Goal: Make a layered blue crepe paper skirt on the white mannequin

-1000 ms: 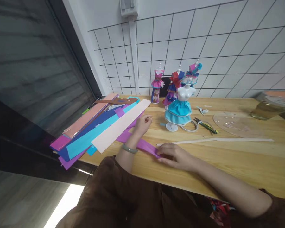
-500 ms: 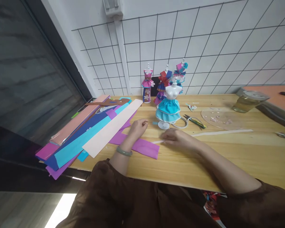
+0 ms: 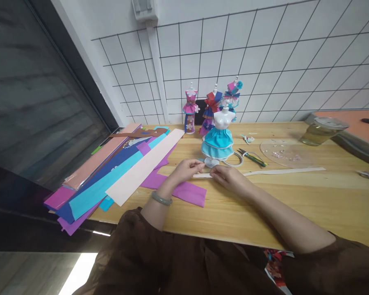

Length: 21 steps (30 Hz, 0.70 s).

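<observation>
A narrow white strip (image 3: 283, 171), which looks like crepe paper, runs sideways across the table in front of the dress form. My right hand (image 3: 229, 178) is closed on it near its left part, with bent fingertips. My left hand (image 3: 188, 170) is closed in a pinch at the strip's left end, just left of the right hand; its fingertips partly hide what they hold. Right behind the hands stands a small white dress form (image 3: 224, 119) in a tiered turquoise skirt (image 3: 217, 141). A purple paper piece (image 3: 189, 193) lies partly under my left wrist.
Coloured paper sheets (image 3: 144, 168) are piled on the left. Several dressed forms, one in pink (image 3: 190, 102), stand by the wall. Green-handled pliers (image 3: 253, 157), a ring of white cord (image 3: 233, 159), a clear plate (image 3: 283, 155) and a cup (image 3: 321, 130) are to the right.
My left hand has moved right and slightly down to the strip, closing the gap between the hands. The strip's left end now lies flatter and straighter. My right hand has shifted only slightly.
</observation>
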Each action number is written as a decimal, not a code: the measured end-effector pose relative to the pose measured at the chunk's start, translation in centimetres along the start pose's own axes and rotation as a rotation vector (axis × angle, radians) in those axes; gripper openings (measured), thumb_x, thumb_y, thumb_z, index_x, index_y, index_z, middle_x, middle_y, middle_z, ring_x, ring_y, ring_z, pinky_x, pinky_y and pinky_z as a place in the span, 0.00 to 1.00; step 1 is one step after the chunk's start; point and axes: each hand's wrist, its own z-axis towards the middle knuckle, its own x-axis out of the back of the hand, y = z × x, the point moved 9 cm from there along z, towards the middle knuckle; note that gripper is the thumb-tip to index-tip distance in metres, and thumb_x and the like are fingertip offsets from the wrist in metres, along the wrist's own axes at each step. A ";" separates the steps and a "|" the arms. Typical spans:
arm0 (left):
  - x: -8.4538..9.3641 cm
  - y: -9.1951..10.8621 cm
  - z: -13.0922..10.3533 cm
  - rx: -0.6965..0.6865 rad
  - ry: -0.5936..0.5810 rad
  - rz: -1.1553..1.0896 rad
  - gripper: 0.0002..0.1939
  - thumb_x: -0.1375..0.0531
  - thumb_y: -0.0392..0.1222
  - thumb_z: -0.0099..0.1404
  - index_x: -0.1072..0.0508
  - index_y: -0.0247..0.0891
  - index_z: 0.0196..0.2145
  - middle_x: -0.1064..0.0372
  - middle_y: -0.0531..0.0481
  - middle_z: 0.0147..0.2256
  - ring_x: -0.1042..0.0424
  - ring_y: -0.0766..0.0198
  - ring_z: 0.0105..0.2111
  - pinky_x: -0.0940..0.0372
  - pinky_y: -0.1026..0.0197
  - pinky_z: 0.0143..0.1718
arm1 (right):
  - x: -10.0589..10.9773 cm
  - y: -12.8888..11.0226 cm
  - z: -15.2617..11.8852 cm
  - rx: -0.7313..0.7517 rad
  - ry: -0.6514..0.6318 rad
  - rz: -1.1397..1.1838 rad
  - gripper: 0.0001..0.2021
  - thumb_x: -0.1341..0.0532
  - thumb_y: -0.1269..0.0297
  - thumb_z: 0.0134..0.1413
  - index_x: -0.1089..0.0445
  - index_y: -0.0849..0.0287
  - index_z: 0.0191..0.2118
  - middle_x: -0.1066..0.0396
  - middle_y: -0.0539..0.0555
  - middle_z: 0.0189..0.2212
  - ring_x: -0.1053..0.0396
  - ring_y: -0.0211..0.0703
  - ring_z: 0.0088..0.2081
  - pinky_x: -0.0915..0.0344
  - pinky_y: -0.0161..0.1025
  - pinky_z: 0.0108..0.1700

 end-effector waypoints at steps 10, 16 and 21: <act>-1.1 -0.4 -0.4 0.107 -0.119 -0.180 0.17 0.40 0.40 0.57 0.28 0.32 0.44 0.36 0.54 0.24 0.40 0.73 0.22 0.47 0.69 0.25 | -0.1 -0.5 -0.2 0.030 0.010 0.027 0.11 0.48 0.57 0.59 0.33 0.58 0.38 0.27 0.56 0.32 0.30 0.46 0.34 0.38 0.39 0.35; -0.9 -0.9 -0.4 0.114 -0.077 -0.119 0.18 0.39 0.41 0.55 0.28 0.32 0.44 0.33 0.52 0.24 0.35 0.72 0.21 0.41 0.67 0.25 | -0.4 0.4 -0.1 -0.008 0.008 0.117 0.16 0.48 0.51 0.58 0.33 0.58 0.42 0.27 0.57 0.36 0.29 0.49 0.37 0.36 0.41 0.37; 0.0 -1.5 -0.1 0.106 0.061 -0.097 0.17 0.39 0.41 0.56 0.28 0.34 0.44 0.32 0.51 0.25 0.31 0.71 0.20 0.37 0.68 0.24 | -0.4 1.5 0.2 -0.025 0.026 0.087 0.19 0.55 0.53 0.61 0.31 0.58 0.41 0.26 0.58 0.33 0.30 0.50 0.34 0.36 0.44 0.37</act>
